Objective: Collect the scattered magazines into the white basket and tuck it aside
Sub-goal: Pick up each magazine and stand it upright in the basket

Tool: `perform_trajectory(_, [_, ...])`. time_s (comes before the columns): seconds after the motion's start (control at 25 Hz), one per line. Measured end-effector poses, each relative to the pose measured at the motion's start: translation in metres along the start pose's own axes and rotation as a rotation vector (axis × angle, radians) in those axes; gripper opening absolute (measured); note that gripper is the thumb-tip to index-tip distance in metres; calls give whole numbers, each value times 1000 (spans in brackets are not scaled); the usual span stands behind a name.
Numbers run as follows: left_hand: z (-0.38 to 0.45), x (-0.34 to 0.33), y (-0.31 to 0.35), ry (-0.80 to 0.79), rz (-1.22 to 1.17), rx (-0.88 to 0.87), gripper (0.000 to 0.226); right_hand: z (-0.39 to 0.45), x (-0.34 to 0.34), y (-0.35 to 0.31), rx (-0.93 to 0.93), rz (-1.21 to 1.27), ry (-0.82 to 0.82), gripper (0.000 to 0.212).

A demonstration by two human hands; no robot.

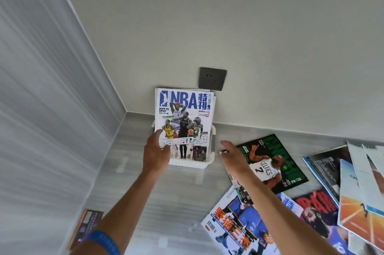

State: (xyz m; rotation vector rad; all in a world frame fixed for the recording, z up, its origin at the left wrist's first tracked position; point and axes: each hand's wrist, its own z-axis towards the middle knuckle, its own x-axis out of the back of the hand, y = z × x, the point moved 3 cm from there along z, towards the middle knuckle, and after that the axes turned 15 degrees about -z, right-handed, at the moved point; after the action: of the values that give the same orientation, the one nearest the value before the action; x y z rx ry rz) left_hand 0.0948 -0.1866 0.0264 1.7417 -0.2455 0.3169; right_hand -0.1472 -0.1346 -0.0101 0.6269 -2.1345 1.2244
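Magazines stand upright in our white basket [188, 163] at 12 o'clock; NBA magazine [184, 121] foremost. Our left hand [155, 150] grips its lower-left edge. Our right hand [232, 154] hovers open over the green Celtics magazine [276, 163] at 3 o'clock.

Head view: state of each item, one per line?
NBA magazine: upright in basket, against wall
White basket: on floor, holding magazines
Left hand: touching NBA magazine's left edge
Right hand: open, empty
Celtics magazine: flat on floor
Wall socket: nothing plugged in
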Motion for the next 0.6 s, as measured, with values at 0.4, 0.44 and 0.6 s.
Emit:
perform_trajectory(0.4, [-152, -148, -60, -518, 222, -64, 43, -132, -48, 193, 28, -805, -141, 84])
perform_trajectory(0.44, [-160, -159, -61, -535, 266, -82, 41, -146, -52, 195, 68, -777, -141, 84])
perform_trajectory(0.6, [-207, -204, -79, -702, 571, -110, 48, -188, -47, 211, 108, -286, -304, 65])
